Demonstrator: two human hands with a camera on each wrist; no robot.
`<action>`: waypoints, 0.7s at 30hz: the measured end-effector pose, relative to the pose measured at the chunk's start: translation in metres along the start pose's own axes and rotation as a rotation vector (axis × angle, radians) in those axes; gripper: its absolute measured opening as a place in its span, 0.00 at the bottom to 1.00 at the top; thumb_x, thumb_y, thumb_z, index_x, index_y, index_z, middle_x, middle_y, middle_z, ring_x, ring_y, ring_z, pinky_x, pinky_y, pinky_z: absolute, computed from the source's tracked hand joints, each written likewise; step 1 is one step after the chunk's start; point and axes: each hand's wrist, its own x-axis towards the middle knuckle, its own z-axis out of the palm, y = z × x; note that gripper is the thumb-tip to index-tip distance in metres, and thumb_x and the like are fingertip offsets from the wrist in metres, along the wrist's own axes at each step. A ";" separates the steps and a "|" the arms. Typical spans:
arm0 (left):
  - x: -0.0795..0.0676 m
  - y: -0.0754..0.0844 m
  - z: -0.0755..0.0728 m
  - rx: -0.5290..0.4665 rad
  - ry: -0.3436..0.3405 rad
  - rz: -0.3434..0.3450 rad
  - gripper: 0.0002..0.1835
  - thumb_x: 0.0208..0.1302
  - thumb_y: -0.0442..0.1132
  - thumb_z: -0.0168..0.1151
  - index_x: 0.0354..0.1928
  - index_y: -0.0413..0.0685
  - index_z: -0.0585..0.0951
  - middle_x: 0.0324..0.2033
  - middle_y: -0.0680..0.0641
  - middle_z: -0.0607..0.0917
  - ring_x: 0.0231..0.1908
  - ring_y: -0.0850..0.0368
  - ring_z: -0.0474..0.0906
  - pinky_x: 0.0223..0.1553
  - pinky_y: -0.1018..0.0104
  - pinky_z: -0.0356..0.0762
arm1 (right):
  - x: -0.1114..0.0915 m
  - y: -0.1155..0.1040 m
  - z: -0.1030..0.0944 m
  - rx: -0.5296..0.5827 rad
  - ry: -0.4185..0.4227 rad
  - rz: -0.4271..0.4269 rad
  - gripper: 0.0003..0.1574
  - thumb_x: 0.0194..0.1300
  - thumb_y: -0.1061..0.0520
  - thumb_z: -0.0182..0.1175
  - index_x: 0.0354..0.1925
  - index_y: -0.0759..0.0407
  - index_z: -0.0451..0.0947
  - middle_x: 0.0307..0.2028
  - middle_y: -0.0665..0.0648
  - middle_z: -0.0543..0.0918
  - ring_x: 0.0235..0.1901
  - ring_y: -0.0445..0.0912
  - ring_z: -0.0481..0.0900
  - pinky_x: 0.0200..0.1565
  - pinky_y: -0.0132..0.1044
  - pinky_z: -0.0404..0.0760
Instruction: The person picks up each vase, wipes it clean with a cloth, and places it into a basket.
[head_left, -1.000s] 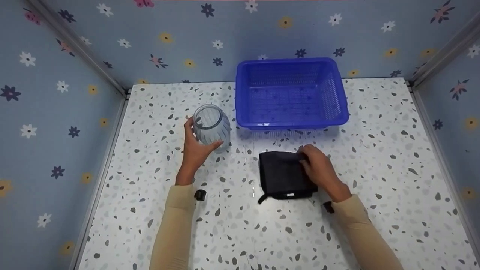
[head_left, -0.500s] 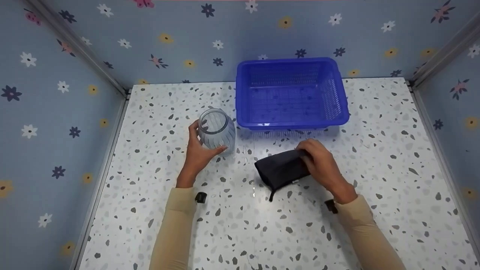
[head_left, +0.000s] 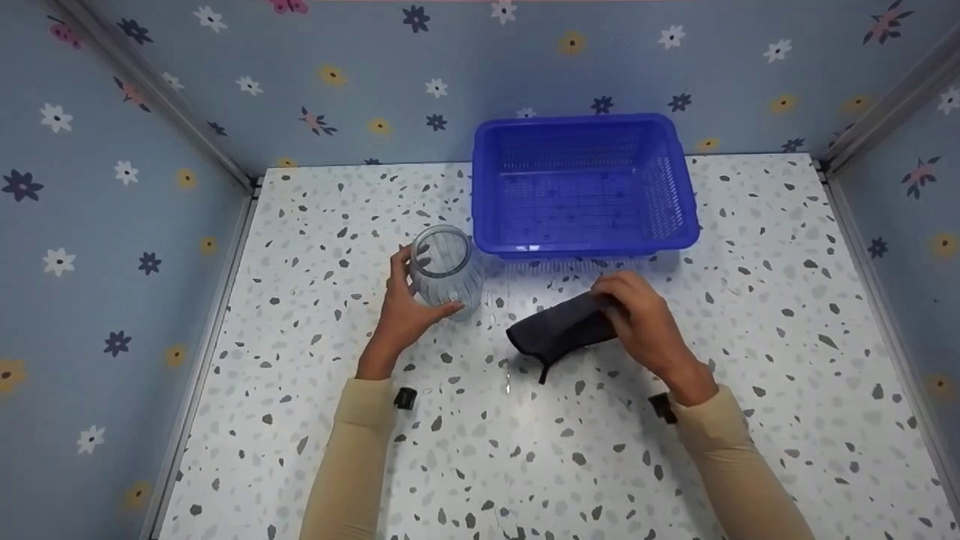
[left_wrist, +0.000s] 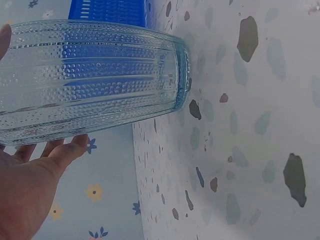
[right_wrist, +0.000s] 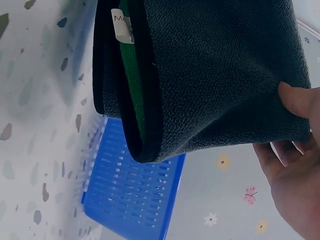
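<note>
My left hand (head_left: 405, 315) grips a clear bluish glass jar (head_left: 450, 289) from its left side, thumb across the near face and fingers behind. In the left wrist view the ribbed, dimpled wall of the jar (left_wrist: 100, 80) shows, its base close over the table. To the right, my right hand (head_left: 645, 322) pinches a folded dark cloth (head_left: 555, 326) by its upper right edge, and the left end droops with a small loop hanging down. Seen from the right wrist, the towelling cloth (right_wrist: 220, 70) has a black border, a white label and green inside its fold.
A blue plastic basket (head_left: 585, 250) with perforated sides stands at the back of the speckled white table (head_left: 480, 465), beyond both hands. Flowered panels (head_left: 360, 97) enclose the table at the back and on both sides.
The left hand has brought the jar rightward and a little nearer. The right hand has lifted the cloth from lying flat, and it now hangs tilted and folded.
</note>
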 end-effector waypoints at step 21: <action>-0.008 0.006 0.020 -0.007 -0.079 0.015 0.61 0.46 0.39 0.89 0.78 0.52 0.58 0.72 0.38 0.68 0.73 0.41 0.67 0.71 0.47 0.72 | 0.022 -0.018 0.017 0.049 0.041 -0.044 0.14 0.65 0.79 0.65 0.45 0.66 0.85 0.48 0.62 0.85 0.52 0.56 0.83 0.60 0.39 0.79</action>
